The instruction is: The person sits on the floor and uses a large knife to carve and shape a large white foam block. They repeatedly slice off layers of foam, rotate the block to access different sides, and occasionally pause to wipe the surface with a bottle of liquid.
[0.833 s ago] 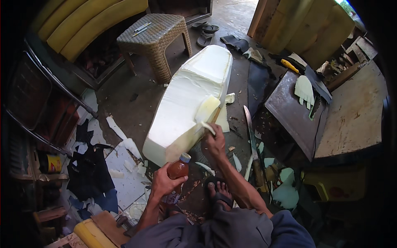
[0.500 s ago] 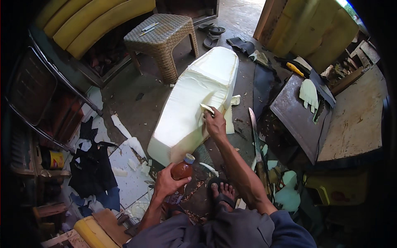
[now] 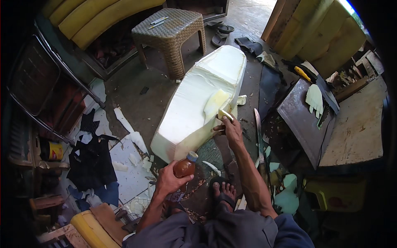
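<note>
A long white foam seat block lies on the floor in front of me, its far end raised. A pale yellowish patch shows on its upper face, near the right edge. My right hand pinches a small flat foam piece beside that edge. Below the block's near end, my left hand is wrapped round a bottle of reddish-brown liquid with a pale cap. The bottle stays upright or nearly so.
A woven stool stands beyond the block. To the right lie a long knife, a yellow-handled cutter and a dark board. Black cloth scraps and foam offcuts litter the left. A metal-framed chair is farther left.
My right hand has drawn the foam piece back and to the right, off the block's upper face, uncovering the yellowish patch. My left hand keeps hold of the bottle. The view has shifted slightly.
</note>
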Demonstrator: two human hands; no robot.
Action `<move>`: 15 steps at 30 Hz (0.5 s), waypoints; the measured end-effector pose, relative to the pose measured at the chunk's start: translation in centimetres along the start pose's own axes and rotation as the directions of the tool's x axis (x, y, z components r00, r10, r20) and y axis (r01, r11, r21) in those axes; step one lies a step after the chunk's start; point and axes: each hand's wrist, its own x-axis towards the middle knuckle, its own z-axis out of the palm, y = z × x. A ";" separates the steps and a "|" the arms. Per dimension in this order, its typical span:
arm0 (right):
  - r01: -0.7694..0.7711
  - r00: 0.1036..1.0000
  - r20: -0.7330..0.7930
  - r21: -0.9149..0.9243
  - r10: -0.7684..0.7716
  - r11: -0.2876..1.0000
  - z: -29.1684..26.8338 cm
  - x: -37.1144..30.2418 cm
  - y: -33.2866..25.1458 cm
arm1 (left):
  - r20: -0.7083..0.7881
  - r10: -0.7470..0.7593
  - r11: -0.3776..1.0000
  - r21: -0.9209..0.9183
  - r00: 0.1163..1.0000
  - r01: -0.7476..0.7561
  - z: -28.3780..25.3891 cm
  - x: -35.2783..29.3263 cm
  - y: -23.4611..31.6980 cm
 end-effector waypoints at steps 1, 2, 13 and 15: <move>0.009 1.000 -0.019 -0.027 -0.009 1.000 0.2 -0.3 0.0 | -0.008 0.007 1.000 -0.009 1.000 -0.007 0.0 0.0 -0.1; 0.010 0.999 -0.031 -0.071 -0.013 0.997 0.3 -0.7 0.0 | -0.016 0.014 1.000 -0.019 1.000 -0.014 0.1 0.0 -0.3; 0.436 0.807 0.577 -0.443 -0.122 0.783 3.2 -9.4 -5.8 | -0.131 0.047 0.998 -0.039 0.990 -0.053 0.1 -0.1 0.6; 0.461 0.810 0.580 -0.535 -0.089 0.708 3.4 -9.3 -6.6 | -0.133 0.054 0.998 -0.006 0.990 -0.056 0.0 0.0 0.7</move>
